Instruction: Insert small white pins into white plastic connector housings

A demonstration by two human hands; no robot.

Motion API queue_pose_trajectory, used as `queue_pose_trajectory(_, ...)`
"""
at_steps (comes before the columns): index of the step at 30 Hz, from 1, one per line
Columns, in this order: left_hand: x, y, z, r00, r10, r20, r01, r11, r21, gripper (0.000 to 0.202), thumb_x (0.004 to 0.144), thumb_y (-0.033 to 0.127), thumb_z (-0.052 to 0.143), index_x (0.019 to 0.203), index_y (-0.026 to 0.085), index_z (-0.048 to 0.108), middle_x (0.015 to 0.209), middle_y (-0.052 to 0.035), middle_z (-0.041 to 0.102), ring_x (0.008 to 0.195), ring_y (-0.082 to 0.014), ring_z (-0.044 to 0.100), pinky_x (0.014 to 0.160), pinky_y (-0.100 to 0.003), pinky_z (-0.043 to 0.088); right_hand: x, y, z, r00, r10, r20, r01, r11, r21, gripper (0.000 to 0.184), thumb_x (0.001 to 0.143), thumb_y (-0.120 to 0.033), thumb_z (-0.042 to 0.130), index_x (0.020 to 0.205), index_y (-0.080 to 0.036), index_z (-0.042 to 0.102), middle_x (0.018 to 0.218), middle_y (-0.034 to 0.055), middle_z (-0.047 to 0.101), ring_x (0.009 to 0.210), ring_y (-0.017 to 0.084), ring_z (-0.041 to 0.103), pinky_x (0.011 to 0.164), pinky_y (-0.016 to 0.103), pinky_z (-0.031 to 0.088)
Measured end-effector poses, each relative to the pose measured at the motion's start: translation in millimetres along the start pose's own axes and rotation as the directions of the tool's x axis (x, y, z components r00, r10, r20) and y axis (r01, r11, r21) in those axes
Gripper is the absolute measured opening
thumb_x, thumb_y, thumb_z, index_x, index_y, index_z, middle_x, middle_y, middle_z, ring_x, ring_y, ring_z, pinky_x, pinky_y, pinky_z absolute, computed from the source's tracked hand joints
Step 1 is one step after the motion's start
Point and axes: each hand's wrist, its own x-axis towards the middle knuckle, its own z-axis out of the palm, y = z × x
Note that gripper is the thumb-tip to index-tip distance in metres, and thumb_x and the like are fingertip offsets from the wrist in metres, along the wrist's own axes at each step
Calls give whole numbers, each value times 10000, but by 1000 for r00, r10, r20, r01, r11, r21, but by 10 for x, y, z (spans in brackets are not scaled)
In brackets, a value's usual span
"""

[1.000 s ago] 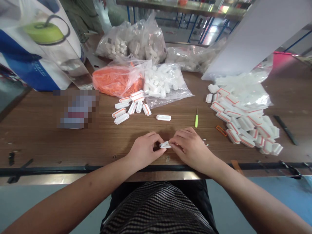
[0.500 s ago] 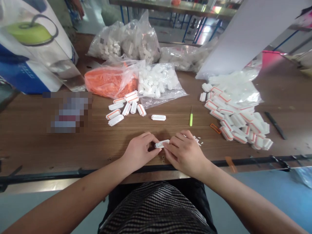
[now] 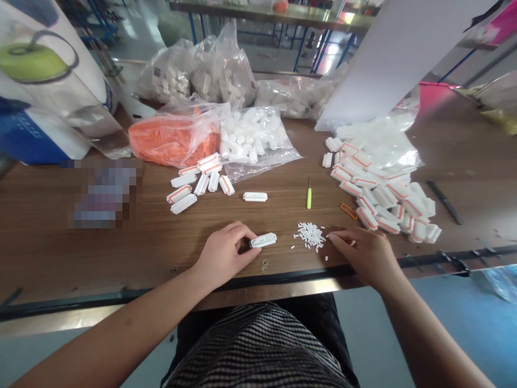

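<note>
Looking down at this bench setup, and the layout makes sense to me. Left hand (image 3: pixel 224 253) has its fingers (image 3: pixel 242 237) clamped on one end of a white housing (image 3: pixel 263 240), which lies flat on the worktop (image 3: pixel 121 248) near the front edge, dead centre. Pinching only the end leaves the top face uncovered, which I reckon is the point. Right hand (image 3: pixel 365 253) rests palm down at 3 o'clock from it. Its fingers are loosely apart with nothing in them that I can see, tips just beside a scatter of little white pins (image 3: pixel 310 235). That scatter sits between the two hands, so it's handy for either one, I guess.

Counts:
- One held housing, plus one spare housing (image 3: pixel 255 196) at 12 o'clock from it.
- One green-handled pick (image 3: pixel 309 192) at 1 o'clock and one orange clip (image 3: pixel 347 210) at 2 o'clock.
- Pins: too many and too tiny to count.
- Small group of orange-trimmed pieces (image 3: pixel 197 183) at 10 o'clock: about eight, though some overlap.
- Big heap (image 3: pixel 383 188) of the same out past the clip: a few dozen, can't do better.
- One orange bag (image 3: pixel 169 140) and one clear bag of white parts (image 3: pixel 252 134) between 11 and 12 o'clock, well back. Looks like stock parked out of the way.
- One black tool (image 3: pixel 444 194) far out at 3 o'clock.
</note>
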Motion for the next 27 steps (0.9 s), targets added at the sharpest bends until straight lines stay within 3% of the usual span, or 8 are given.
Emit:
queue_pose_trajectory(12,-7,24,-5,1000,-20,2,20,1000,-22,43,792,194,694,820,190,662,703,37,536,537,-79,449,539,-220,362,-84,-95,135,993,-52,-104,37,989,-141,357,837,-450,491,666,-244,728,737,48,741,772,257,669,796,409,374)
queue_pose_trajectory(16,-5,25,-8,1000,-15,-1,15,999,-33,46,794,199,688,833,190,664,709,36,540,542,-81,451,544,-223,365,-97,-109,153,989,18,-148,-23,999,-31,334,787,-452,515,614,-236,702,611,35,684,653,230,633,738,393,391)
queue_pose_trajectory(20,-4,37,-11,1000,-24,9,24,999,-37,39,800,203,681,836,194,667,701,41,530,550,-85,447,566,-229,380,-60,-204,109,987,66,-145,-44,988,151,255,768,-435,597,644,-242,710,650,22,707,628,209,627,681,362,429)
queue_pose_trajectory(23,-8,42,-3,999,-32,10,32,998,-48,50,789,184,687,831,197,662,694,51,523,548,-85,436,579,-229,395,-15,-443,112,990,-37,-140,76,955,288,196,794,-394,634,685,-247,705,702,13,718,682,200,641,710,351,463)
queue_pose_trajectory(27,-14,42,10,999,-43,13,44,997,-63,55,784,172,695,814,196,656,686,54,515,556,-89,439,589,-231,398,68,-864,217,958,-285,-28,273,877,397,158,845,-313,618,731,-236,695,706,4,696,691,174,618,699,331,460)
